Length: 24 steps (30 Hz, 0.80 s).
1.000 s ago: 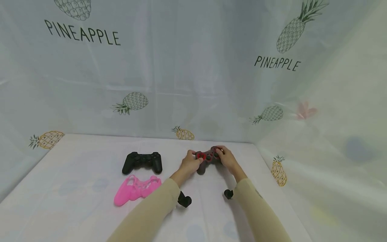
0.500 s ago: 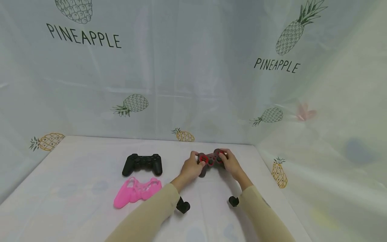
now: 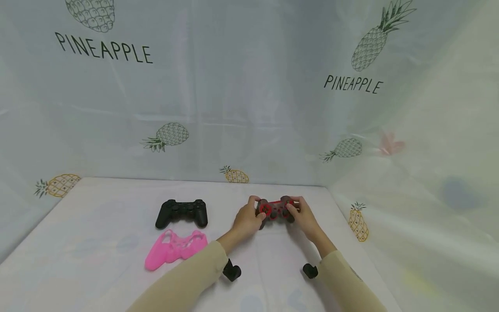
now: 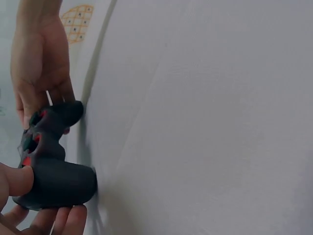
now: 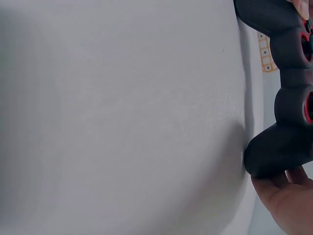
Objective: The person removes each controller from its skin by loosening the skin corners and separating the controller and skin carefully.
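A dark game controller with red trim [image 3: 277,207] is held between both hands near the back right of the table. My left hand [image 3: 247,220] grips its left end, thumb on the front face and fingers behind the handle. At the other end my right hand [image 3: 307,220] grips likewise. In the left wrist view the controller [image 4: 54,156] stands on its handles or just over the cloth; I cannot tell which. The right wrist view shows the controller [image 5: 288,78] partly cut off, with the right hand [image 5: 288,200] under its near handle.
A black game controller [image 3: 182,212] lies to the left on the white-covered table [image 3: 97,225]. In front of it lies a pink silicone controller cover [image 3: 175,249]. Behind the table hangs a pineapple-print curtain [image 3: 234,99]. Black camera parts [image 3: 232,271] stick out by both wrists.
Both hands have moved the red-trimmed controller slightly right and nearer. It has turned from slanted to almost level across the view, and the forearms have spread apart a little.
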Each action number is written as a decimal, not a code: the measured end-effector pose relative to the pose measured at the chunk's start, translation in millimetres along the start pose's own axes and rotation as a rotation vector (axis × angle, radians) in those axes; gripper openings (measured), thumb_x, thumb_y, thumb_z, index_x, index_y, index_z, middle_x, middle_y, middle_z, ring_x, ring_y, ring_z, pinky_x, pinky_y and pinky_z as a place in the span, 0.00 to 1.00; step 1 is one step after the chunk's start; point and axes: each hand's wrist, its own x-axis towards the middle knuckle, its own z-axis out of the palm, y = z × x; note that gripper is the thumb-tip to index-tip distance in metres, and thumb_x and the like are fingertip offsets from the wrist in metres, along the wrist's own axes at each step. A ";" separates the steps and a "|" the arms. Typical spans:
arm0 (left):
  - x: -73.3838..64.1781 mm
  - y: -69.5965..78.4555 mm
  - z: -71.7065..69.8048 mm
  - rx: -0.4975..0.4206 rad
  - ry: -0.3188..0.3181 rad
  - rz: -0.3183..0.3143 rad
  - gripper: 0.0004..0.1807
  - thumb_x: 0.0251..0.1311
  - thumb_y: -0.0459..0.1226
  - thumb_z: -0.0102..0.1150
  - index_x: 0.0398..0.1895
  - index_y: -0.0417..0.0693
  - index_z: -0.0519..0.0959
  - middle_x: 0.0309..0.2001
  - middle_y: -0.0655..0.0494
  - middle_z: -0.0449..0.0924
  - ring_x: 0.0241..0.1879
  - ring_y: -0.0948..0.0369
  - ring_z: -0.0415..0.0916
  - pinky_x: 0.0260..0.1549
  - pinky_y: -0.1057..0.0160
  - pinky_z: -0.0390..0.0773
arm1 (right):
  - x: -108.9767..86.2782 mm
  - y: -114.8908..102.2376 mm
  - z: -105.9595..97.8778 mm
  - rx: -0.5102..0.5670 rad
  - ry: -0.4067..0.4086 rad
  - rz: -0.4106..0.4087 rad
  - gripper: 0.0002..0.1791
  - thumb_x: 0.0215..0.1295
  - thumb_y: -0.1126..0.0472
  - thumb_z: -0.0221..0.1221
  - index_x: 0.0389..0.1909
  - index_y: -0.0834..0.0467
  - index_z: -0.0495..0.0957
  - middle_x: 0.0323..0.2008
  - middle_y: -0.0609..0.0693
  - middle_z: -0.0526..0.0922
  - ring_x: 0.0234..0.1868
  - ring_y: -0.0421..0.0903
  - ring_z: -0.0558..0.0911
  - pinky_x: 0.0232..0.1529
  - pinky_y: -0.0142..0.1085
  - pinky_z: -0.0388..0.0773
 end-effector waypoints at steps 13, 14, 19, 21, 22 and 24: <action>-20.1 -13.7 -20.6 0.035 -0.042 0.110 0.28 0.70 0.36 0.68 0.70 0.55 0.70 0.42 0.55 0.87 0.38 0.60 0.78 0.41 0.55 0.76 | -40.8 -8.2 4.7 0.036 0.017 -0.036 0.23 0.79 0.59 0.62 0.68 0.55 0.67 0.59 0.61 0.81 0.60 0.55 0.84 0.54 0.40 0.78; -22.6 -14.2 -25.1 0.034 -0.047 0.112 0.28 0.70 0.36 0.68 0.70 0.56 0.70 0.43 0.55 0.87 0.39 0.60 0.78 0.41 0.55 0.77 | -43.3 -10.5 7.1 0.038 0.014 -0.038 0.23 0.79 0.59 0.62 0.68 0.55 0.68 0.59 0.61 0.81 0.59 0.55 0.85 0.53 0.39 0.78; -37.9 -14.5 -50.8 0.019 -0.071 0.112 0.27 0.71 0.36 0.67 0.70 0.58 0.71 0.44 0.56 0.86 0.39 0.62 0.80 0.41 0.57 0.78 | -56.4 -27.2 21.6 0.067 0.003 -0.049 0.23 0.77 0.60 0.64 0.67 0.54 0.69 0.57 0.59 0.83 0.56 0.52 0.86 0.53 0.39 0.78; -44.7 -14.5 -60.6 0.011 -0.073 0.111 0.27 0.70 0.36 0.67 0.70 0.59 0.71 0.44 0.57 0.86 0.39 0.63 0.81 0.39 0.58 0.79 | -61.9 -35.5 27.3 0.067 0.009 -0.063 0.23 0.76 0.60 0.65 0.66 0.54 0.70 0.56 0.58 0.84 0.56 0.52 0.86 0.52 0.40 0.79; -48.5 -14.5 -65.1 0.006 -0.072 0.108 0.27 0.70 0.36 0.67 0.69 0.60 0.71 0.43 0.58 0.86 0.39 0.63 0.81 0.39 0.59 0.79 | -64.8 -39.8 29.9 0.064 0.012 -0.071 0.23 0.76 0.60 0.65 0.66 0.54 0.70 0.55 0.58 0.84 0.55 0.52 0.86 0.52 0.40 0.79; -56.4 -15.1 -73.6 -0.005 -0.065 0.109 0.27 0.70 0.36 0.68 0.69 0.60 0.72 0.43 0.58 0.85 0.39 0.63 0.82 0.38 0.59 0.80 | -70.4 -48.2 35.1 0.058 0.018 -0.081 0.23 0.75 0.60 0.66 0.65 0.54 0.71 0.54 0.57 0.84 0.54 0.51 0.86 0.51 0.40 0.79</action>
